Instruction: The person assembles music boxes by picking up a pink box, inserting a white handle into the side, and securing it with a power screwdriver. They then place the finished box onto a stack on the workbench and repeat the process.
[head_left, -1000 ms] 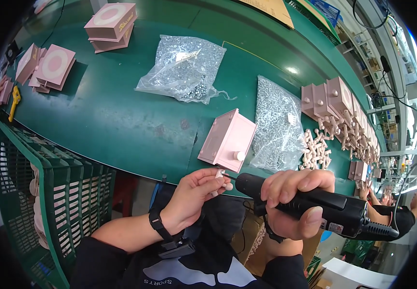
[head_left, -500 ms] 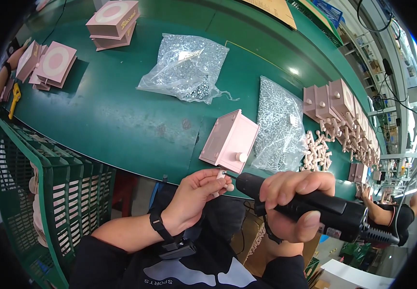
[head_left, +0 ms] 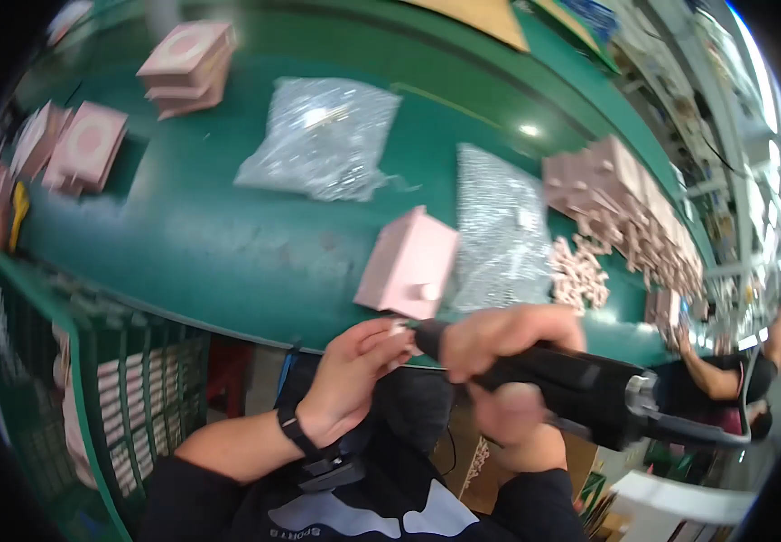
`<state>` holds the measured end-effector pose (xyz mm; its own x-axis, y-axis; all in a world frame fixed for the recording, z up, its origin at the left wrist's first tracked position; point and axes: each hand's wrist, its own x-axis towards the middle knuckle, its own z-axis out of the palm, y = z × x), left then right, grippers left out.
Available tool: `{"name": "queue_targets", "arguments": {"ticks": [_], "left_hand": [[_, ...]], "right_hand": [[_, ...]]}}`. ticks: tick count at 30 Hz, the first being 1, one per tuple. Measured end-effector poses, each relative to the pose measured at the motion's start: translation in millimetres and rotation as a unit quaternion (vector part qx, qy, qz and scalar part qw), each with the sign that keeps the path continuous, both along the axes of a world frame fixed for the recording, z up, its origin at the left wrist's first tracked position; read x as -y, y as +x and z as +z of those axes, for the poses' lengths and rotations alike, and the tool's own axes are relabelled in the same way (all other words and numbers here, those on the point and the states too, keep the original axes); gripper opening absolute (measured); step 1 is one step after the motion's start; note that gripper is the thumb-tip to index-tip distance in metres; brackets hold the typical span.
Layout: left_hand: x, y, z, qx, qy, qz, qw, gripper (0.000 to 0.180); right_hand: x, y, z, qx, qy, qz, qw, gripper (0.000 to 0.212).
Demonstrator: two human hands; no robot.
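My left hand (head_left: 354,366) is closed, its fingertips pinching a small pale pink peg (head_left: 399,327) that the fingers mostly cover. My right hand (head_left: 508,361) is wrapped around a black electric screwdriver (head_left: 580,388). The driver's nose points left and comes up close to the peg; blur hides whether the bit touches it. Just beyond both hands, a pink wooden box (head_left: 411,262) with a round knob (head_left: 427,292) on its front stands near the edge of the green table (head_left: 255,262).
Clear bags of small metal parts (head_left: 323,135) and of screws (head_left: 499,230) lie on the table. Loose pink pegs (head_left: 580,274) and a row of pink boxes (head_left: 621,185) are at right. More boxes (head_left: 88,144) sit far left, above a green crate (head_left: 92,361). A co-worker's arm (head_left: 711,375) reaches in at right.
The whole view has shifted and blurred. The screwdriver's nose has come nearer my left fingertips, and the bit seen before between them no longer shows clearly. Both hands keep their holds.
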<state>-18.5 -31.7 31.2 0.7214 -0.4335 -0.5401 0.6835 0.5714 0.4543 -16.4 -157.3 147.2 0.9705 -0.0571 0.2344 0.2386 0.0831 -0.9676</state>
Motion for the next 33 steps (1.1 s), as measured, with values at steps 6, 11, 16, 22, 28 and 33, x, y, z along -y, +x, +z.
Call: {"name": "queue_targets", "arguments": {"ticks": [6, 11, 16, 22, 28, 33], "left_hand": [[-10, -1, 0, 0.008, 0.022, 0.009, 1.0, 0.023], [-8, -1, 4, 0.053, 0.045, -0.043, 0.997, 0.023], [-23, -7, 4, 0.065, 0.061, -0.02, 0.996, 0.02], [-41, -2, 3, 0.053, 0.019, 0.006, 0.998, 0.018], [-51, 2, 2, 0.045, -0.025, -0.031, 0.998, 0.024], [-48, 5, 14, 0.025, 0.014, -0.037, 0.999, 0.026]], "right_hand": [[20, 4, 19, 0.073, 0.018, 0.05, 0.996, 0.041], [48, 22, 18, 0.061, 0.217, -0.075, 0.971, 0.023], [74, 56, 17, 0.101, 0.348, -0.073, 0.929, 0.016], [90, 92, 4, -0.053, 0.104, -0.192, 0.974, 0.035], [70, 117, -98, -0.123, -0.028, -0.17, 0.977, 0.048], [77, 115, -119, -0.1, -0.222, -0.231, 0.942, 0.063]]}}
